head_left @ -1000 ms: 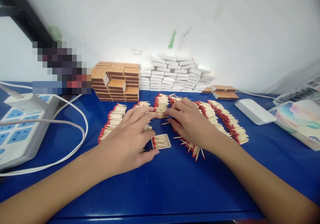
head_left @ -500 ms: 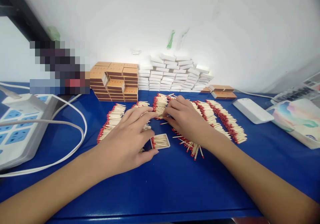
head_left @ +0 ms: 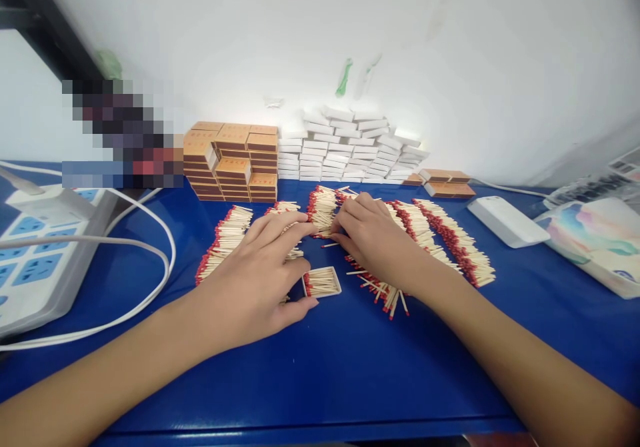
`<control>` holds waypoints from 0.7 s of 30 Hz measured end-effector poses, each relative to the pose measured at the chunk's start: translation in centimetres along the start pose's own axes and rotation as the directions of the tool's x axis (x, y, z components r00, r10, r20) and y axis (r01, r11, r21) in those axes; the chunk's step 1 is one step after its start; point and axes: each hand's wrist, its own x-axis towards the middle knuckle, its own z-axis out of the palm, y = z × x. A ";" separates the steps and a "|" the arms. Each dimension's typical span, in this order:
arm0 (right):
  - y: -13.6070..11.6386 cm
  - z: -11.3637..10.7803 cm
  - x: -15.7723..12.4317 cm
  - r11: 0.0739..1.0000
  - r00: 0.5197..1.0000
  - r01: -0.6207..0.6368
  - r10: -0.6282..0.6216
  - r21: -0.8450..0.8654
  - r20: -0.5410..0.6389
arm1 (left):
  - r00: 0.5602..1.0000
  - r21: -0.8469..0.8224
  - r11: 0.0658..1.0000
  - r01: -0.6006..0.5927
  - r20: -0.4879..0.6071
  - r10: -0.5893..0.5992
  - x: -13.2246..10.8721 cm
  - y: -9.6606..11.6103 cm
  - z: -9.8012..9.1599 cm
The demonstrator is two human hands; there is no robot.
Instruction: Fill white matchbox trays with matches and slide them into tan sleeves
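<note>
A small white matchbox tray (head_left: 322, 294) filled with red-headed matches lies on the blue table. Beside its left end is my left hand (head_left: 260, 267), fingers stretched out and thumb spread apart, with the index fingertip at the tray's corner. My right hand (head_left: 373, 234) reaches in from the right, its fingers curled together at the edge of a heap of matches (head_left: 323, 210). Its fingertips pinch among the matchsticks there; how many they hold is hidden. More matches (head_left: 385, 297) lie loosely under and below my right wrist.
Rows of matches (head_left: 457, 244) spread to the right, and another row (head_left: 227, 240) lies left. Behind stand stacked brown matchboxes (head_left: 235, 167) and piled white trays (head_left: 340, 147). A power strip (head_left: 55, 267) with cables is at left. At right are a white device (head_left: 507, 222) and a patterned box (head_left: 595, 240).
My right hand's fingertips have shifted very slightly at the match heap. The left hand and the tray stay in place; the whole view has drifted a little.
</note>
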 end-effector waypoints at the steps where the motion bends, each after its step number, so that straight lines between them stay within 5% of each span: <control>1: 0.0 0.0 0.0 1.000 1.000 -0.003 0.003 -0.009 0.010 | 1.000 -0.001 1.000 -0.003 -0.003 0.003 0.0 0.0 0.0; 12: 0.1 -1.7 -0.8 0.981 0.997 0.068 -0.074 0.182 0.026 | 1.000 -0.005 1.000 0.008 0.011 -0.007 0.0 0.1 0.0; 21: 0.0 -1.5 -1.1 0.985 0.998 0.041 -0.048 0.165 0.042 | 1.000 -0.005 1.000 0.003 0.002 -0.003 0.0 0.0 0.1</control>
